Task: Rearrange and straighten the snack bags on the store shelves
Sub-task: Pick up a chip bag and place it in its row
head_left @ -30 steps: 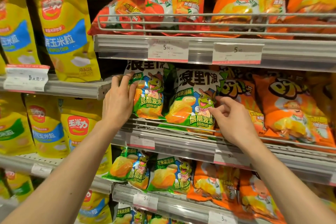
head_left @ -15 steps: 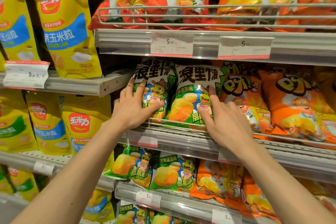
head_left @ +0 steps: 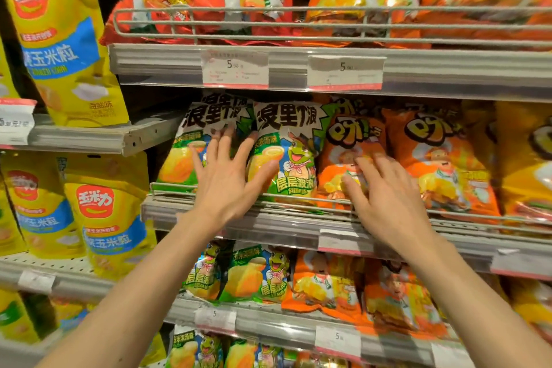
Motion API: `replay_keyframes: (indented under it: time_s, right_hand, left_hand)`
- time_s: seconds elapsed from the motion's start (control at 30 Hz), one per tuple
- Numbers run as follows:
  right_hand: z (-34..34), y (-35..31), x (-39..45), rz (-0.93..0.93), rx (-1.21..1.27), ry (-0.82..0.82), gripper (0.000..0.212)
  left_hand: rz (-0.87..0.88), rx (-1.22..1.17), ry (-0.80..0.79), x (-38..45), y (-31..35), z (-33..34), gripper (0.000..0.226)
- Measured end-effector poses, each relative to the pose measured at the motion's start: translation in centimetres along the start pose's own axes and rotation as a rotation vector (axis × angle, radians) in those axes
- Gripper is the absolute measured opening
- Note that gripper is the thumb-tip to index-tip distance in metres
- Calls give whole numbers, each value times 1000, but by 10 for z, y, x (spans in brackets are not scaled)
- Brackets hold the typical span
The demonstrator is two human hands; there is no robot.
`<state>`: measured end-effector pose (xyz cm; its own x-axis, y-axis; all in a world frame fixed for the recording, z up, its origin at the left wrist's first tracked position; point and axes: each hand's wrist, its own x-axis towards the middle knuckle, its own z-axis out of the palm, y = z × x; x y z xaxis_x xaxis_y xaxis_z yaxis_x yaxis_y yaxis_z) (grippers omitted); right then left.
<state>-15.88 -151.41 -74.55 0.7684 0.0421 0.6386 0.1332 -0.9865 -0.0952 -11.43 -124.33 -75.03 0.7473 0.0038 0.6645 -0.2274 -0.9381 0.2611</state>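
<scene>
Two green frog-print snack bags stand upright on the middle shelf, one at the left point(head_left: 179, 155) and one beside it point(head_left: 292, 155). My left hand point(head_left: 227, 182) lies flat across the gap between them, fingers spread, thumb on the right green bag. To the right stand orange snack bags; my right hand point(head_left: 385, 197) rests with straight fingers on the first orange bag point(head_left: 349, 140). A second orange bag point(head_left: 439, 164) stands next to it. Neither hand grips anything.
A wire rail point(head_left: 298, 197) fronts the middle shelf. The shelf above point(head_left: 448, 69) carries red and orange bags behind its own rail, with two price tags. Yellow corn bags point(head_left: 59, 39) fill the left shelving. More green and orange bags sit on the lower shelves.
My left hand has slid right from the left green bag onto the gap between both green bags. My right hand has moved right, off the green bag onto the orange bag.
</scene>
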Motion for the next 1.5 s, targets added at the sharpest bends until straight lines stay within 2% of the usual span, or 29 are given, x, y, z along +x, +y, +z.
replay_keyframes:
  time_s: [0.1, 0.23, 0.37, 0.5, 0.63, 0.73, 0.83, 0.97, 1.13, 1.27, 1.5]
  right_hand:
    - [4, 0, 0, -41, -64, -73, 57]
    - [4, 0, 2, -72, -57, -94, 56]
    - [-2, 7, -1, -96, 53, -112, 58]
    - [-8, 7, -7, -83, 198, -76, 50]
    - [-10, 14, -8, -27, 339, -35, 45]
    - [-11, 17, -10, 25, 484, 51, 29]
    - [-15, 17, -14, 136, 695, 71, 18]
    - [-32, 12, -30, 284, 891, 30, 16]
    - [-89, 21, -41, 561, 1174, -230, 11]
    - [-154, 41, -53, 627, 1035, -299, 19]
    - [-284, 101, -62, 835, 991, -337, 10]
  left_hand:
    - [0, 85, -23, 4, 3, 8, 84]
    - [-1, 71, -20, 5, 1, 8, 82]
    - [-8, 101, -13, 2, 8, 5, 83]
    - [-26, 89, -19, -4, 13, 1, 84]
    - [-45, 1, 12, -9, 19, -1, 80]
    - [19, -122, 86, -13, 14, 1, 71]
    - [18, -309, 101, -23, 9, -4, 60]
    - [-103, -476, 75, -34, 19, -27, 43]
    - [-391, -770, -163, -44, 61, -77, 31]
    - [-535, -841, -313, -47, 116, -130, 21]
    - [-688, -902, -372, -23, 238, -231, 9]
